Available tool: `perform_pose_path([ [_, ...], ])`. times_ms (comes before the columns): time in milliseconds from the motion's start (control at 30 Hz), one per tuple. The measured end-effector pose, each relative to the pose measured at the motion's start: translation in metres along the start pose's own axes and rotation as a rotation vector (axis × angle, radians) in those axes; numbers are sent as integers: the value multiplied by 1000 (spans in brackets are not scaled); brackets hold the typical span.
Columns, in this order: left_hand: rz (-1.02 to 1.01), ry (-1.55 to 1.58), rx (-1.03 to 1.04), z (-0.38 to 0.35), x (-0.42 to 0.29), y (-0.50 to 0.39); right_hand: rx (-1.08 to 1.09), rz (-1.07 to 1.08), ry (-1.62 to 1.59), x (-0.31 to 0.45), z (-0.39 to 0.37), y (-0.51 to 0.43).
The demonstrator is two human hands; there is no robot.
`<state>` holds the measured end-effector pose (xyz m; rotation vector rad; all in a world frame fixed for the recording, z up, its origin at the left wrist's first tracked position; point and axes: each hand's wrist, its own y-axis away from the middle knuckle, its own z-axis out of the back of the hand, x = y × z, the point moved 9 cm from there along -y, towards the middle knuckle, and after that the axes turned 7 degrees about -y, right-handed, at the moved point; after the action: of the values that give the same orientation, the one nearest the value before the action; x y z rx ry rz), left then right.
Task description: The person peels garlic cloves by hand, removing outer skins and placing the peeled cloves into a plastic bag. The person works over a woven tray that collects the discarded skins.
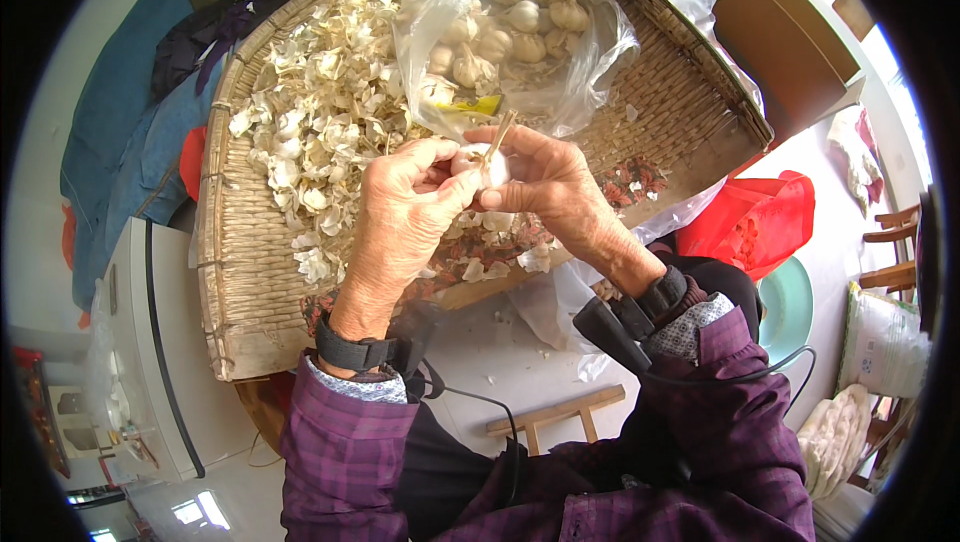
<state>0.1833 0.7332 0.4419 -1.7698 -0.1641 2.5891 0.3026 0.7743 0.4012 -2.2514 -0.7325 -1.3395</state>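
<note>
Between my hands, over the near part of a woven wicker tray (251,272), is a garlic bulb (493,169) with its dry stem pointing up. My left hand (409,201) pinches the bulb's left side with thumb and fingers. On the other side, my right hand (544,171) grips it, thumb below and fingers behind. Just beyond, a clear plastic bag (600,84) lies open with several whole garlic bulbs (495,45) in it. A large heap of papery garlic skins (330,99) covers the tray's left part. More skins lie on a dark red patterned cloth (457,251) under my hands.
A red bag (750,223) and a green basin (791,309) are at the right. A white cabinet (180,317) stands at the left, near piled clothes (120,159). A wooden stool or frame (559,411) is below the tray. Black cables hang from devices on both wrists.
</note>
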Motion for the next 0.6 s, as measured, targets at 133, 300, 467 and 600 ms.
perform_pose_path([
  [133, 49, 22, 42, 2, 3, 0, -7, -7, 33, 0, 0, 2],
  [300, 70, 3, 57, 0, 4, 1, -6, 25, 91, -2, 1, 3],
  [467, 113, -48, 92, -4, 6, 4, 14, 58, 240, -3, 1, 3],
  [600, 100, -47, 84, -2, 6, 3, 9, -18, 199, -5, 1, 6],
])
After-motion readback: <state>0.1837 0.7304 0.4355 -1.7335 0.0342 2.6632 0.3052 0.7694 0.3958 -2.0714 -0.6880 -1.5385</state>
